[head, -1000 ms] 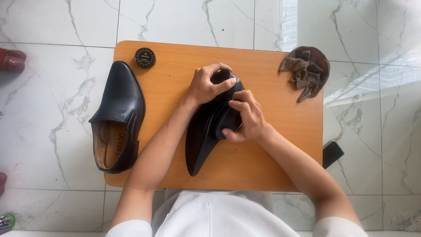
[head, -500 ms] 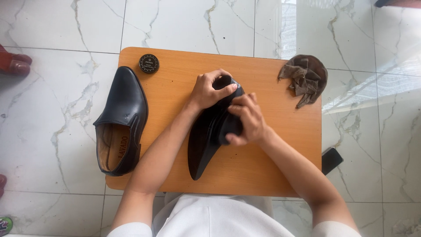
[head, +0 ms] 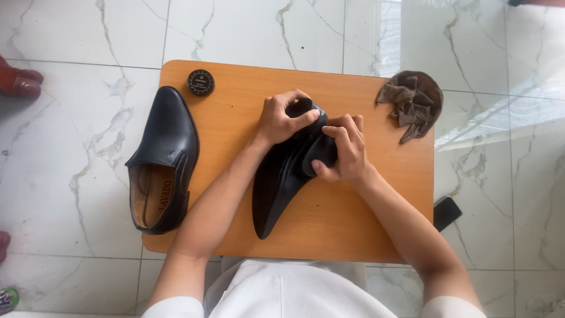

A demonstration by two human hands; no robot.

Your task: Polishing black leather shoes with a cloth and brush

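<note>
Two black shoes, two hands, one small table

Two black leather dress shoes sit on one small wooden table (head: 353,235). One shoe (head: 162,159) lies near the table's left edge, partly overhanging it, its opening facing up and its tan insole showing, with the toe pointing toward the far edge. The other shoe (head: 276,182) lies on its side near the middle of the table, its pointed toe aimed at the near edge and its heel end toward the far edge.

Both hands are on this second shoe. The left hand (head: 282,118) is clamped over the heel end, fingers curled round the top. The right hand (head: 347,150) is closed on a dark pad or cloth (head: 321,154), pressing it against the shoe's side; what exactly that dark piece is cannot be told.

One round black polish tin (head: 200,82), lid on, stands at the far left corner. One crumpled brown rag (head: 415,100) lies at the far right corner, overhanging the edge. One dark flat phone-like object (head: 447,212) pokes out from under the right edge. The table stands on a white marble-patterned tile floor (head: 70,176).
</note>
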